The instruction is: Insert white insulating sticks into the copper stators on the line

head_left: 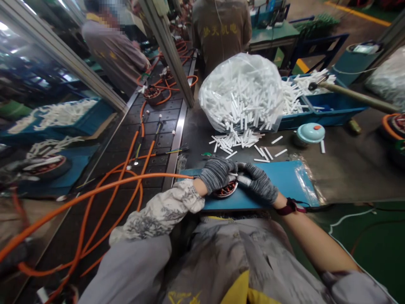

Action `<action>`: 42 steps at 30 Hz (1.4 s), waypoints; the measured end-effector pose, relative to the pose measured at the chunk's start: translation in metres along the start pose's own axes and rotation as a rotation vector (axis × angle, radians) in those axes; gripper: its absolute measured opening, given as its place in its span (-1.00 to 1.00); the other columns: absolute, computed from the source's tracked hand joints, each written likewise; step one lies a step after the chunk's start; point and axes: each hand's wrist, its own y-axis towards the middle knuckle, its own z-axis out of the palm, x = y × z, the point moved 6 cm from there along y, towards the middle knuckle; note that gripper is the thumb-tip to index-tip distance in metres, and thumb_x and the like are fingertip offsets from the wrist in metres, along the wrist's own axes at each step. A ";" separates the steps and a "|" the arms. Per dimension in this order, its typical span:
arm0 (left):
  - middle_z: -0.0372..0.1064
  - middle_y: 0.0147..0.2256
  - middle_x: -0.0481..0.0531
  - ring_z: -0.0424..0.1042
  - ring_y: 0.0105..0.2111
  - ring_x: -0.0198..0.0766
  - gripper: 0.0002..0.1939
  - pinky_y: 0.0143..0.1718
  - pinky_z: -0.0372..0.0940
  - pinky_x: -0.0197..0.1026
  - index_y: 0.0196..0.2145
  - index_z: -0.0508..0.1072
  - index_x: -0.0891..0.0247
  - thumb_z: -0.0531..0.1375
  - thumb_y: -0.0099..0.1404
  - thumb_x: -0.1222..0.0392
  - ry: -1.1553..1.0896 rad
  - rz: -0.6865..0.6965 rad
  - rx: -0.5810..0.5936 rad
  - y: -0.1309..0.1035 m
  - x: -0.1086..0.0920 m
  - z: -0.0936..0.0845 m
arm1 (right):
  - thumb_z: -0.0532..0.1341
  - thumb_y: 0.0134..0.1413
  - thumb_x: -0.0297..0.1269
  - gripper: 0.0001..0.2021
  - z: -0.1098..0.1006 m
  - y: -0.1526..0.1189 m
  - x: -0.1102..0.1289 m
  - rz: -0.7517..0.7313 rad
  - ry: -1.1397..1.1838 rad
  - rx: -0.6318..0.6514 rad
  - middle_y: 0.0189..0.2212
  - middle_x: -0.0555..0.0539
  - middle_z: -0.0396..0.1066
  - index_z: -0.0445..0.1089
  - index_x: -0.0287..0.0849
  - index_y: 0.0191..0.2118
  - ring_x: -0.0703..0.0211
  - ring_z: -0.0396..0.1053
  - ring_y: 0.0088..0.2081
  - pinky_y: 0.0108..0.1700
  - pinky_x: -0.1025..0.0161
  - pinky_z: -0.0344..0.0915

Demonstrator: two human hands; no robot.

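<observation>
A round motor stator with copper-red windings [225,191] rests on a blue mat [278,177] in front of me, partly covered by my hands. My left hand [218,174], in a grey striped glove, is closed over its far left side. From the right, my right hand [260,184], gloved alike with whitish fingertips, has its fingers pinched together at the stator's edge. A small white piece [233,174] shows between the fingertips of both hands; which hand grips it is unclear. An orange cable [152,175] runs in under my left hand.
A clear bag of white tubes [243,90] stands behind the mat, with loose tubes [236,141] spilled before it. Blue bins [335,109] and a light-blue lidded container [310,134] are to the right. Orange cables cross the conveyor [152,122] at left. Two co-workers stand beyond.
</observation>
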 end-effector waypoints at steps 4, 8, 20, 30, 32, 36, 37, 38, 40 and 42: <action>0.59 -0.11 0.04 0.54 -0.09 -0.12 -0.71 0.01 0.36 -0.14 -0.02 0.62 0.14 0.29 0.35 0.04 -0.120 0.097 0.091 -0.005 0.009 -0.003 | 0.32 0.22 -0.06 -0.56 0.001 -0.004 -0.003 0.031 0.041 -0.026 0.00 -0.13 0.57 0.44 -0.05 0.17 -0.02 0.53 -0.02 0.12 -0.08 0.44; 0.50 0.09 0.14 0.46 0.09 -0.03 -0.47 0.17 0.31 -0.07 0.10 0.55 0.20 0.42 0.20 0.01 -0.140 0.068 -0.057 -0.003 0.022 -0.006 | 0.30 0.24 -0.09 -0.54 0.001 -0.008 -0.008 0.049 0.099 -0.062 0.09 -0.12 0.53 0.40 -0.02 0.22 -0.03 0.49 0.08 0.21 -0.12 0.38; 0.45 0.13 0.16 0.40 0.15 -0.04 -0.75 0.25 0.27 0.02 -0.11 0.65 0.21 0.33 0.34 0.05 -0.117 0.227 -0.305 -0.034 0.029 -0.019 | 0.21 0.33 -0.10 -0.71 0.000 -0.018 0.023 -0.105 -0.027 -0.043 0.06 -0.07 0.55 0.55 0.06 0.08 -0.01 0.48 0.09 0.23 -0.06 0.36; 0.27 0.30 0.11 0.15 0.36 -0.04 -0.59 0.44 0.00 0.13 0.22 0.47 0.10 0.13 0.48 0.06 -0.113 0.263 -0.114 -0.039 0.034 0.006 | 0.26 0.30 -0.03 -0.65 0.020 0.015 0.033 0.006 0.247 0.359 0.16 -0.03 0.50 0.53 0.02 0.12 -0.04 0.41 0.22 0.35 -0.13 0.23; 0.28 0.29 0.17 0.19 0.34 -0.03 -0.60 0.42 0.05 0.10 0.18 0.50 0.18 0.13 0.47 0.09 -0.200 0.282 -0.155 -0.042 0.033 -0.002 | 0.28 0.27 0.02 -0.62 0.018 0.018 0.032 0.017 0.249 0.376 0.17 -0.02 0.49 0.53 0.04 0.12 -0.05 0.40 0.23 0.34 -0.13 0.25; 0.30 0.26 0.22 0.32 0.26 -0.04 -0.66 0.33 0.23 0.07 0.06 0.56 0.28 0.12 0.43 0.18 -0.548 0.293 -0.149 -0.039 0.037 -0.007 | 0.31 0.23 0.04 -0.60 0.020 0.018 0.022 0.071 0.284 0.381 0.08 -0.06 0.56 0.55 -0.02 0.09 -0.05 0.49 0.11 0.25 -0.12 0.35; 0.30 0.26 0.22 0.33 0.24 -0.03 -0.68 0.32 0.24 0.08 0.03 0.56 0.28 0.13 0.42 0.17 -0.629 0.286 -0.151 -0.038 0.039 -0.005 | 0.32 0.21 0.03 -0.60 0.021 0.017 0.018 0.087 0.289 0.362 0.03 -0.08 0.58 0.57 -0.05 0.07 -0.05 0.51 0.07 0.21 -0.10 0.38; 0.30 0.26 0.21 0.34 0.24 -0.01 -0.68 0.32 0.24 0.10 0.02 0.56 0.27 0.14 0.41 0.15 -0.695 0.283 -0.157 -0.036 0.041 -0.003 | 0.33 0.20 0.04 -0.61 0.022 0.017 0.014 0.102 0.290 0.338 -0.01 -0.09 0.60 0.59 -0.08 0.03 -0.04 0.52 0.02 0.17 -0.08 0.41; 0.28 0.27 0.21 0.33 0.24 0.02 -0.65 0.31 0.25 0.13 0.04 0.55 0.25 0.18 0.39 0.09 -0.768 0.286 -0.169 -0.034 0.044 0.001 | 0.34 0.18 0.05 -0.63 0.024 0.015 0.007 0.116 0.275 0.281 -0.12 -0.11 0.63 0.62 -0.13 -0.07 -0.02 0.55 -0.09 0.08 -0.03 0.44; 0.27 0.27 0.21 0.32 0.24 0.03 -0.63 0.31 0.26 0.13 0.07 0.55 0.23 0.20 0.38 0.07 -0.760 0.290 -0.171 -0.032 0.046 0.003 | 0.33 0.18 0.05 -0.65 0.026 0.014 0.005 0.099 0.238 0.224 -0.20 -0.10 0.63 0.63 -0.14 -0.16 0.03 0.55 -0.17 0.00 0.03 0.46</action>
